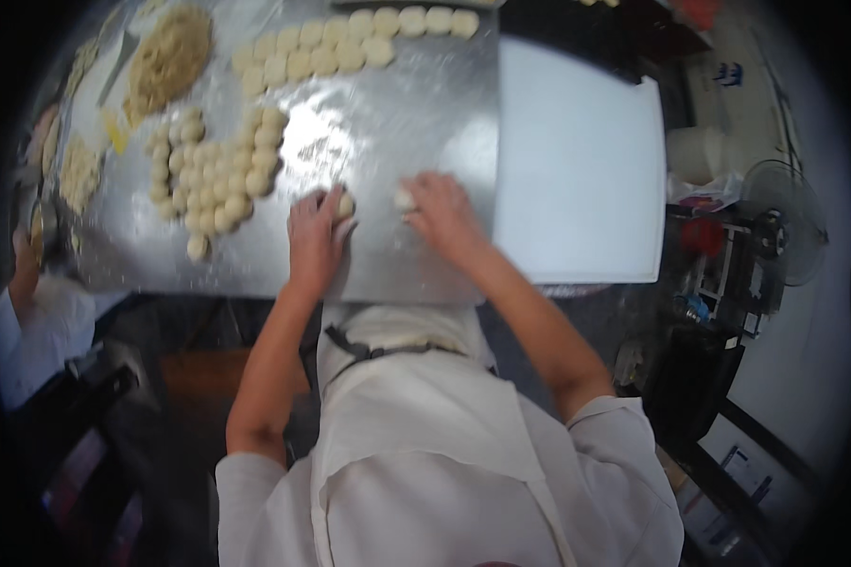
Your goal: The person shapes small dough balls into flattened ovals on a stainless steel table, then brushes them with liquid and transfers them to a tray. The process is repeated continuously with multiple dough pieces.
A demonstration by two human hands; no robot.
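Observation:
Both my hands rest on a metal tabletop [388, 123], each at a small pale dough ball. The fingers of my left hand [314, 236] curl round one dough ball [346, 206], which shows at the thumb side. My right hand [442, 213] is cupped over another dough ball [405, 199], whose left side peeks out by the fingertips. To the left of my left hand lies a cluster of round dough balls [222, 175]. Flattened dough pieces [326, 47] stand in rows at the far side of the table.
A large dough mass [170, 57] sits far left, with a scraper-like tool [118, 68] beside it and crumbly dough [80, 175] nearer. A white tray [577, 170] adjoins the table's right edge. Another person's arm [24, 269] shows at the left; a fan [787, 222] stands right.

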